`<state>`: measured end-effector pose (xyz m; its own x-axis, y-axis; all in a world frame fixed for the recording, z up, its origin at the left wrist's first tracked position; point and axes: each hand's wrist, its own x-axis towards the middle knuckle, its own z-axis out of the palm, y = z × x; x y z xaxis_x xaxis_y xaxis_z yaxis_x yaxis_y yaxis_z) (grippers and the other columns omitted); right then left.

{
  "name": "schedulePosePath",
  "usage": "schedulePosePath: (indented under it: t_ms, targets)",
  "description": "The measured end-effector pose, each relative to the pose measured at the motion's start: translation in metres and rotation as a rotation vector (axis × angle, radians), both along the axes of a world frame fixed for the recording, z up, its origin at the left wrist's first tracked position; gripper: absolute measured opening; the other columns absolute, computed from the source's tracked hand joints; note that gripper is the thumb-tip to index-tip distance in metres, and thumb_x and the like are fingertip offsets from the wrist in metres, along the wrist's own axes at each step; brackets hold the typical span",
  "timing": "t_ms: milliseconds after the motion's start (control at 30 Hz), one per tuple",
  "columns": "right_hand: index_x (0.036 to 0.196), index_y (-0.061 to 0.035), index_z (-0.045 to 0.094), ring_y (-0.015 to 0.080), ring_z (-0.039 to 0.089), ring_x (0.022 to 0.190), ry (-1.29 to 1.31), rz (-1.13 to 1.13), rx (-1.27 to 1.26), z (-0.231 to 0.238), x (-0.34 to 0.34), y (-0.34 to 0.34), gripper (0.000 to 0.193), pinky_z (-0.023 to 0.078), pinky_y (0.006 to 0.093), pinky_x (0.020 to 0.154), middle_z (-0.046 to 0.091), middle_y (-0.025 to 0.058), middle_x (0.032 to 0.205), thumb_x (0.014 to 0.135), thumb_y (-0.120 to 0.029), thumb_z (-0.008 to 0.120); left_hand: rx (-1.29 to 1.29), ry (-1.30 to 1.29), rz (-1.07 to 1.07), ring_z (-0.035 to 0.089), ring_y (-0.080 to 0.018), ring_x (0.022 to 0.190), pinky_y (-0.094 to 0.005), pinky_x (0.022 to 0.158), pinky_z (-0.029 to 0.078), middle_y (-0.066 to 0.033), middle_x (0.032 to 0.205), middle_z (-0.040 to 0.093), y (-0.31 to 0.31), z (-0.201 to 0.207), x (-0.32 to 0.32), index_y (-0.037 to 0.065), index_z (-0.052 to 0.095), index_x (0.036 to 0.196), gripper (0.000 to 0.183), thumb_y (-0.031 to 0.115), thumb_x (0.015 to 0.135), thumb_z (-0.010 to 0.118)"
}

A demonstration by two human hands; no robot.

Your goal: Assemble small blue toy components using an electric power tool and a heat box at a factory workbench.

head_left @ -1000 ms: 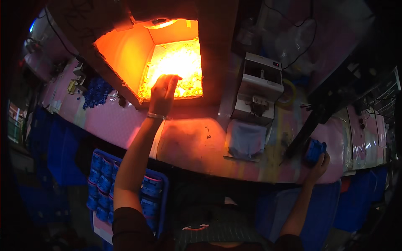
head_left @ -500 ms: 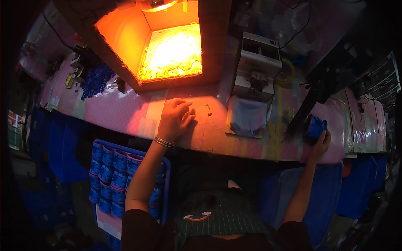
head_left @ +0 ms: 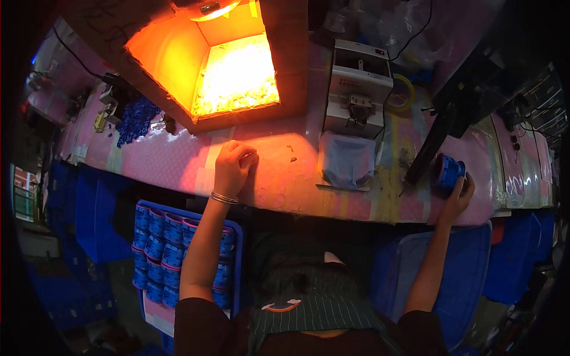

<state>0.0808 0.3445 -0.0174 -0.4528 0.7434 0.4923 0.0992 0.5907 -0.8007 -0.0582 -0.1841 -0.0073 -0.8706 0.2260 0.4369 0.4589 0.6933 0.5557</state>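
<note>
Over the orange-lit bench, in front of the heat-lamp box, hovers my left hand (head_left: 235,165), its fingers curled into a pinch. What sits between the fingertips, if anything, is hidden. A couple of small dark bits (head_left: 292,154) lie to its right. At the far right, my right hand (head_left: 459,197) is at the lower right side of a blue printed cylinder (head_left: 451,173) with a pink rim. Its thumb and fingers are apart, close against the cylinder, which rests on the bench by a dark post (head_left: 428,151).
A cardboard box (head_left: 293,77) holds a glowing lamp over a bright heap of small pieces. A white machine (head_left: 356,98) stands beside it. Blue cylinders (head_left: 173,252) fill a crate (head_left: 238,267) at lower left. Blue small parts (head_left: 138,118) are heaped on the left.
My left hand's fingers have drawn together into a tighter pinch. My right hand has loosened and slid toward the cylinder's right side, showing more of it. The whole view has shifted slightly.
</note>
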Motion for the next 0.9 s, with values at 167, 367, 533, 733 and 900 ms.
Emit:
schedulePosePath:
  t_ms: [167, 367, 533, 733, 900]
  targets:
    - [0.131, -0.0021, 0.056, 0.0212, 0.058, 0.113, 0.089, 0.016, 0.022, 0.002, 0.003, -0.002, 0.037, 0.047, 0.0343, 0.093, 0.058, 0.0125, 0.126, 0.099, -0.021, 0.058, 0.102, -0.113, 0.048, 0.061, -0.0302, 0.083, -0.0385, 0.075, 0.05, -0.0107, 0.084, 0.062, -0.001, 0.019, 0.011, 0.004, 0.071, 0.087, 0.007, 0.007, 0.08, 0.07]
    - [0.138, -0.0035, 0.051, 0.0294, 0.05, 0.127, -0.155, 0.182, 0.634, 0.056, 0.005, 0.003, 0.051, 0.04, 0.0407, 0.106, 0.055, 0.0141, 0.135, 0.092, -0.02, 0.067, -0.216, -0.062, -0.147, 0.063, -0.027, 0.077, -0.0335, 0.075, 0.051, -0.0101, 0.085, 0.065, -0.014, 0.028, 0.019, 0.002, 0.07, 0.09, 0.008, 0.002, 0.082, 0.068]
    - [0.139, -0.0095, 0.051, 0.0365, 0.046, 0.13, -0.557, 0.431, 0.689, 0.073, -0.006, -0.004, 0.078, 0.034, 0.0472, 0.109, 0.052, 0.0165, 0.138, 0.069, -0.027, 0.081, -0.133, -0.112, -0.153, 0.063, -0.0299, 0.078, -0.0384, 0.072, 0.052, -0.0109, 0.085, 0.065, 0.01, 0.037, 0.018, 0.004, 0.069, 0.086, 0.007, 0.005, 0.08, 0.07]
    - [0.139, -0.0115, 0.05, 0.037, 0.049, 0.122, -0.663, 0.474, 0.715, 0.093, -0.014, -0.013, 0.085, 0.034, 0.0475, 0.108, 0.054, 0.0155, 0.13, 0.06, -0.02, 0.08, -0.018, 0.129, -0.31, 0.06, -0.0294, 0.083, -0.0381, 0.071, 0.05, -0.0072, 0.083, 0.06, 0.122, 0.064, 0.014, 0.005, 0.066, 0.079, 0.008, 0.006, 0.074, 0.073]
    - [0.14, -0.0099, 0.048, 0.0382, 0.05, 0.118, -0.759, 0.487, 0.67, 0.106, -0.01, -0.023, 0.09, 0.035, 0.0475, 0.105, 0.055, 0.0165, 0.121, 0.056, -0.019, 0.08, -0.105, 0.139, -0.295, 0.058, -0.0281, 0.086, -0.04, 0.074, 0.049, -0.007, 0.081, 0.057, 0.177, 0.034, 0.004, 0.006, 0.069, 0.078, 0.007, 0.01, 0.074, 0.073]
